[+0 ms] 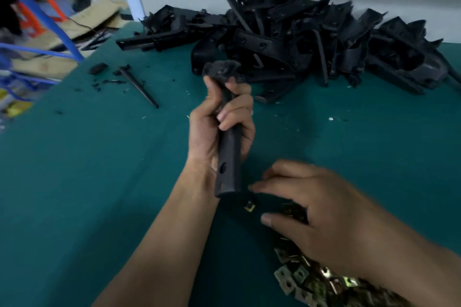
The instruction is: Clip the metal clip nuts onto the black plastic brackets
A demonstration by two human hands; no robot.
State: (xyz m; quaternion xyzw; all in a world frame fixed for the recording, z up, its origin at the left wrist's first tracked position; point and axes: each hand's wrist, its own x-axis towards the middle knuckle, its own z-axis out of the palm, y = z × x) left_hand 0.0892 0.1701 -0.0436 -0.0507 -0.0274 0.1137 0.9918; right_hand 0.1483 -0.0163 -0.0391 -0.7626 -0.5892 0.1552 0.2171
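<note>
**Two hands at the worktop, one bracket held**

One black plastic bracket (228, 157) stood nearly upright in my left hand (219, 127), my fingers curled round its middle, its wider head end at the top and its lower end with two holes just above the green worktop (87, 169). My right hand (316, 209) hovered low over the near end of the heap of metal clip nuts (311, 279), fingers stretched out flat and loosely spread, thumb below them; it was blurred, and I could not tell whether it touched any nut, though it gripped nothing I could see. A single clip nut (249, 206) lay apart from the heap, just under the bracket's lower end and beside my right fingertips. At the far side of the worktop, against the pale wall, lay a large pile of black brackets (299, 40). To the left of it rested a thin black spike-shaped piece (138, 87) among small black scraps (98, 68).
</note>
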